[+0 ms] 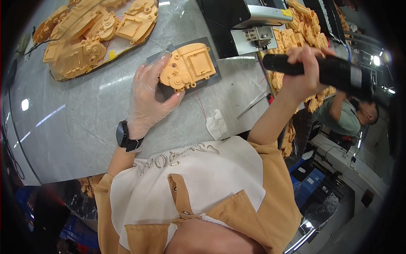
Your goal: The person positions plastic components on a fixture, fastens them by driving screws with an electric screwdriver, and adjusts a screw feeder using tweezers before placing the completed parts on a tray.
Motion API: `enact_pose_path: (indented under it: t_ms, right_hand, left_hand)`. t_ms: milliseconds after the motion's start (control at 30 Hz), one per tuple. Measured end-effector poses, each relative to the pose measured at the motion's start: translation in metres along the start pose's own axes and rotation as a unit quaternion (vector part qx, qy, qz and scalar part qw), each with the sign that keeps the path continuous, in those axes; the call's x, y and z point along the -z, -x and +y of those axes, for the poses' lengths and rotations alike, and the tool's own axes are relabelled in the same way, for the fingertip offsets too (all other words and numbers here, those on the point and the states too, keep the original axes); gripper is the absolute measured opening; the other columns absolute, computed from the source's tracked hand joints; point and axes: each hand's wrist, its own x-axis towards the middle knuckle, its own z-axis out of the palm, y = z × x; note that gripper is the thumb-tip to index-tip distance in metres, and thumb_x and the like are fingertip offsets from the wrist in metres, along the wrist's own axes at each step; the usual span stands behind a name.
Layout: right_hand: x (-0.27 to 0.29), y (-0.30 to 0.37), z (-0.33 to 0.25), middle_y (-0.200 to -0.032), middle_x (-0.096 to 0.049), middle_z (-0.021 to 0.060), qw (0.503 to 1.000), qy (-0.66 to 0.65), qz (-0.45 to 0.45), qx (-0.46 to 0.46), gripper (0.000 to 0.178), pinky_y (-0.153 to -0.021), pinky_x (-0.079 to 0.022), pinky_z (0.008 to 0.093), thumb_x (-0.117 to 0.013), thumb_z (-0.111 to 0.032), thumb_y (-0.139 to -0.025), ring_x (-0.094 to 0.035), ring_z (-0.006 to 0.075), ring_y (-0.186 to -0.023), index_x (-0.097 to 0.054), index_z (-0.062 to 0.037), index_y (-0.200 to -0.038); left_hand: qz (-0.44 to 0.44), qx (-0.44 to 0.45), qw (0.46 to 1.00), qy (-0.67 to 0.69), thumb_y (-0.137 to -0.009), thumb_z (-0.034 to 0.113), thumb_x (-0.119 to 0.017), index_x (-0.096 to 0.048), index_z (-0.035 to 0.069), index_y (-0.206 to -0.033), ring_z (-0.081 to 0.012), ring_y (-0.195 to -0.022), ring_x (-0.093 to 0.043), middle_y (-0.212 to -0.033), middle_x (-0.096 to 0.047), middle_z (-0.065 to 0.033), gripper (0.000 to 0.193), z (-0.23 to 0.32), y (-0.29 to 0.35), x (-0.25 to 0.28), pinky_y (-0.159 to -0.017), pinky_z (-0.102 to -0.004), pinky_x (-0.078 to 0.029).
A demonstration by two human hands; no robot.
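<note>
My left hand (148, 89), in a thin clear glove, grips the left side of a light-orange plastic housing (182, 70), thumb at its near edge and fingers at its far edge. The housing has a rectangular recess and several round bosses facing up. Under it lies a dark grey pad (215, 78) on the table. Raised at the right, my right hand (305, 70) is wrapped round a thick black cylindrical tool (338, 73) with a grey band. Its right end is blurred, and the tool is apart from the housing.
Similar orange parts fill a tray (80, 75) at the far left. A black and silver machine (253, 36) stands beyond the pad. More orange parts (302, 25) are heaped at the right. Crumpled white tissue (216, 124) and thin tweezers (252, 104) lie nearer. A co-worker (344, 112) is at the right.
</note>
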Motion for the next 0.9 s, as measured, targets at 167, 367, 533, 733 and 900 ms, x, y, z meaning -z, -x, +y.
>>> enact_pose_path:
  t_ms: [167, 367, 533, 733, 900]
  right_hand:
    - [-0.004, -0.014, -0.012, -0.057, -0.051, 0.0093, 0.997, -0.038, -0.023, 0.057, 0.039, -0.047, -0.045, 0.0328, -0.055, 0.012, -0.070, -0.047, 0.0170, -0.041, -0.038, 0.0043, -0.105]
    - [-0.006, -0.028, 0.014, -0.060, -0.052, 0.0115, 0.993, 0.077, -0.046, 0.072, 0.029, -0.048, -0.045, 0.0332, -0.055, 0.013, -0.068, -0.050, 0.0196, -0.045, -0.047, 0.0047, -0.094]
    - [-0.007, -0.024, 0.018, -0.057, -0.056, 0.0095, 0.997, 0.029, -0.063, 0.045, 0.032, -0.049, -0.046, 0.0266, -0.059, 0.011, -0.068, -0.052, 0.0151, -0.042, -0.044, 0.0059, -0.096]
    - [0.003, -0.001, -0.001, -0.059, -0.052, 0.0093, 0.999, -0.020, -0.008, 0.034, 0.033, -0.046, -0.044, 0.0296, -0.056, 0.012, -0.068, -0.049, 0.0166, -0.043, -0.042, 0.0031, -0.097]
    - [-0.006, -0.034, 0.011, -0.055, -0.055, 0.0080, 0.996, -0.001, -0.033, 0.077, 0.032, -0.048, -0.046, 0.0256, -0.058, 0.010, -0.068, -0.053, 0.0150, -0.044, -0.047, 0.0036, -0.098]
  left_hand:
    - [-0.004, -0.003, 1.000, -0.011, -0.066, 0.021, -0.073, -0.040, 0.008, -0.129, -0.0263, -0.113, -0.048, -0.127, -0.050, -0.0099, 0.072, 0.000, 0.002, 0.003, -0.102, -0.0485, -0.027]
    - [-0.011, 0.013, 1.000, 0.000, -0.067, 0.022, -0.073, -0.039, 0.008, -0.129, -0.0261, -0.114, -0.046, -0.127, -0.049, -0.0092, 0.072, 0.004, 0.000, 0.001, -0.102, -0.0486, -0.027]
    - [0.001, 0.003, 1.000, -0.014, -0.067, 0.023, -0.073, -0.039, 0.008, -0.130, -0.0266, -0.114, -0.047, -0.126, -0.050, -0.0091, 0.073, 0.003, 0.002, 0.003, -0.102, -0.0484, -0.027]
    - [-0.016, 0.003, 1.000, -0.017, -0.066, 0.022, -0.073, -0.040, 0.008, -0.129, -0.0260, -0.113, -0.047, -0.126, -0.050, -0.0091, 0.073, 0.002, 0.001, 0.003, -0.102, -0.0485, -0.027]
    - [0.002, -0.003, 1.000, -0.023, -0.066, 0.023, -0.073, -0.039, 0.008, -0.130, -0.0256, -0.112, -0.047, -0.124, -0.050, -0.0095, 0.074, 0.002, 0.001, 0.001, -0.102, -0.0485, -0.026]
